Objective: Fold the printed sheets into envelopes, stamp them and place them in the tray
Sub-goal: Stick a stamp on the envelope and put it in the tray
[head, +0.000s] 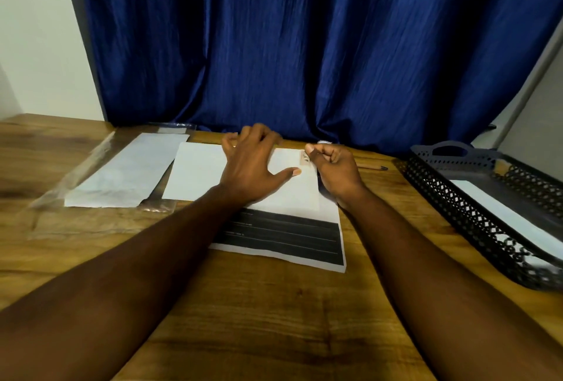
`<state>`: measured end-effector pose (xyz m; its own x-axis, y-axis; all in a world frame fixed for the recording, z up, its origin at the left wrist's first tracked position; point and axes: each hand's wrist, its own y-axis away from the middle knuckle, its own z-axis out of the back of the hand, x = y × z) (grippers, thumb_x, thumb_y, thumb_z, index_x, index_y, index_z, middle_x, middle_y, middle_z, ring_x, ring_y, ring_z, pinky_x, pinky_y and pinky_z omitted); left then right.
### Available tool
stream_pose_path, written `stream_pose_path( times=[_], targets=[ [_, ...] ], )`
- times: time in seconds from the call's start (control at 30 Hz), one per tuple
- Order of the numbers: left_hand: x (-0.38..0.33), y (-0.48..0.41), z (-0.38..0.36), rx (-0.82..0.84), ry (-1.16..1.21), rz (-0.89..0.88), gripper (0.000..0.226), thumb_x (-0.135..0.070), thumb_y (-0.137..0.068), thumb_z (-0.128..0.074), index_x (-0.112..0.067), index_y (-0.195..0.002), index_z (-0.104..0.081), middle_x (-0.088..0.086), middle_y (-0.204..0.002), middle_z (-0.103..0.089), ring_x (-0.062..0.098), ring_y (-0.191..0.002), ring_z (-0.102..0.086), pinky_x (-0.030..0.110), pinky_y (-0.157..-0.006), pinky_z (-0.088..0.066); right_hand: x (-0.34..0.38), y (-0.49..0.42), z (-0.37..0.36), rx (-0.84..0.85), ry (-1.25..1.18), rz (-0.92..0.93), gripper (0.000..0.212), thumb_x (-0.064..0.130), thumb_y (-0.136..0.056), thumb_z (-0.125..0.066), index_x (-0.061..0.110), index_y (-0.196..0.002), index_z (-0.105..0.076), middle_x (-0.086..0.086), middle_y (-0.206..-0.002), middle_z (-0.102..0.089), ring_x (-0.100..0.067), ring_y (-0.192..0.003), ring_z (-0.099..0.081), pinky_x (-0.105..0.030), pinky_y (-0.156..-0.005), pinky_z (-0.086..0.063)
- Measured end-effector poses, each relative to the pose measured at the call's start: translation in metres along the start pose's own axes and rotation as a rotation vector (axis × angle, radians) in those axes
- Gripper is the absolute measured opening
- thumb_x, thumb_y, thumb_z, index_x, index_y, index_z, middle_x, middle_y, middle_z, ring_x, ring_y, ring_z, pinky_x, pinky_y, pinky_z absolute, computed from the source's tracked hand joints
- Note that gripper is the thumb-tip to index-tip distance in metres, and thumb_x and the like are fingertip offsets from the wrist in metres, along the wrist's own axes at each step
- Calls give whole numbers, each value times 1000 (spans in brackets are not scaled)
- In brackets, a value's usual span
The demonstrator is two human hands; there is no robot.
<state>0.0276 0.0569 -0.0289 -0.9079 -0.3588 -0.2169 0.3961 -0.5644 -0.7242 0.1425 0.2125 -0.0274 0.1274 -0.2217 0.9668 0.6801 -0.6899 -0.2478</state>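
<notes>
The white printed sheet with a black lined band [283, 237] lies flat on the brown wooden table [274, 319], nearest the person. A plain white paper envelope [198, 173] overlaps its far edge. The left hand [253, 164] rests on the envelope with fingers spread wide, probably to keep it from sliding. The right hand [335, 167] is curled, thumb and forefinger closed on a small brownish stamp [304, 158] at the envelope's right corner, judged to be seating it. The black perforated plastic tray [457, 197] stands well apart to the right and holds one white envelope.
</notes>
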Motion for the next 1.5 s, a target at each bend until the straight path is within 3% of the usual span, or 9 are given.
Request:
stream_pose_path(
  times=[0.23, 0.4, 0.53, 0.63, 0.73, 0.9, 1.1, 1.4, 1.5],
  targets=[
    [-16, 0, 2, -1, 9, 43, 51, -69, -92, -59, -30, -124, -60, -4, -141, -48, 18, -132, -42, 49, -109, -26, 8, -11, 9, -276, -49, -47, 22, 37, -107, -62, 23, -96, -74, -6, -101, -79, -33, -103, -75, -48, -89, -62],
    [-9, 1, 14, -131, 214, 128, 49, -60, -101, -55, -21, -71, -55, -7, -65, -56, 10, -61, -54, 36, -59, -48, 16, -15, 8, -336, -244, -91, 25, 35, -108, -60, 18, -93, -72, -11, -101, -80, -27, -89, -75, -50, -85, -64],
    [-14, 7, 12, 42, 247, 280, 82, -76, -100, -34, -13, -52, -55, 2, -46, -51, 19, -48, -52, 43, -60, -52, 20, -14, 6, -334, -334, -111, 25, 35, -109, -59, 18, -95, -72, -9, -101, -80, -29, -93, -76, -43, -81, -64],
    [-20, 8, 15, 133, 419, 477, 89, -82, -96, -32, -11, -59, -69, 6, -51, -64, 24, -50, -65, 38, -59, -58, 21, -11, 6, -302, -390, -148, 22, 35, -109, -59, 18, -103, -71, -8, -108, -80, -28, -100, -77, -43, -85, -64],
    [-20, 4, 17, 129, 768, 706, 72, -73, -91, -59, -3, -82, -74, 9, -73, -77, 28, -56, -72, 31, -49, -52, 23, -10, 5, -270, -416, -162, 19, 31, -110, -58, 18, -103, -69, -8, -108, -80, -23, -95, -76, -43, -87, -63],
    [-1, -3, 15, 61, 1313, 933, 45, -26, -89, -82, 3, -119, -65, 14, -98, -79, 20, -70, -74, 26, -58, -56, 22, -7, 5, -222, -405, -183, 15, 17, -108, -54, 14, -102, -68, -7, -94, -75, -9, -61, -64, -24, -55, -48],
    [2, -4, 11, 48, 1214, 880, 26, -17, -98, -72, -3, -120, -69, 16, -85, -73, 15, -56, -56, 49, -85, -59, 14, -8, 0, -222, -186, -267, 31, 23, -108, -48, 5, -124, -68, -9, -93, -71, -13, -60, -63, -24, -51, -47],
    [-3, 1, 13, 165, 1132, 685, 17, -11, -100, -68, 1, -112, -71, 6, -81, -76, 15, -61, -63, 24, -51, -51, 13, -6, 16, -90, -25, -296, 30, 40, -99, -71, 12, -111, -74, -3, -90, -79, -21, -73, -71, -28, -57, -51],
    [-5, 2, 9, 183, 1081, 599, 21, -17, -99, -71, 3, -101, -70, 18, -78, -73, 28, -65, -65, 31, -60, -54, 12, -2, 18, -19, 7, -261, 21, 26, -101, -72, 12, -117, -74, -5, -105, -82, -21, -91, -80, -30, -69, -63]
  ],
)
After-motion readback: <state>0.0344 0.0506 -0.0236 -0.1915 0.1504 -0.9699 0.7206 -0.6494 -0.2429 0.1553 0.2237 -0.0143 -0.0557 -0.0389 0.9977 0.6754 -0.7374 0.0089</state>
